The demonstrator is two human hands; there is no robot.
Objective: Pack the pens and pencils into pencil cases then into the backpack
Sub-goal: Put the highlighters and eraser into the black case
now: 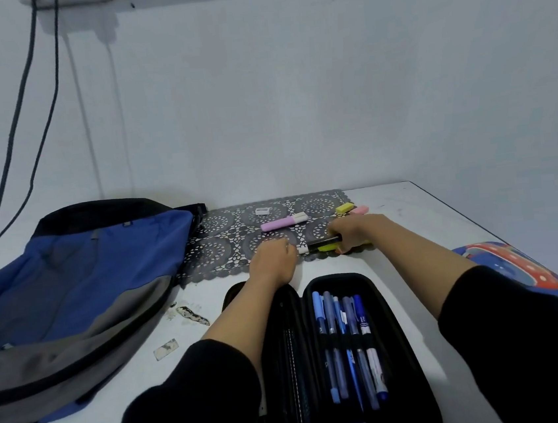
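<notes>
Pens and highlighters were mid-gathering when I looked: the blue backpack (73, 301) lay at the far left of the table (426, 216), untouched by either hand. My left hand (272, 263) rested curled on the lace mat (219, 241), its grip hidden from me. The open black pencil case (340, 353) sat nearest me with blue pens (348, 345) strapped in. My right hand (352, 236) closed around a black marker (323, 241) and yellow highlighter (326, 248). A pink highlighter (284, 221) waited beyond. Next, I judged, the held markers needed carrying back into the case.
</notes>
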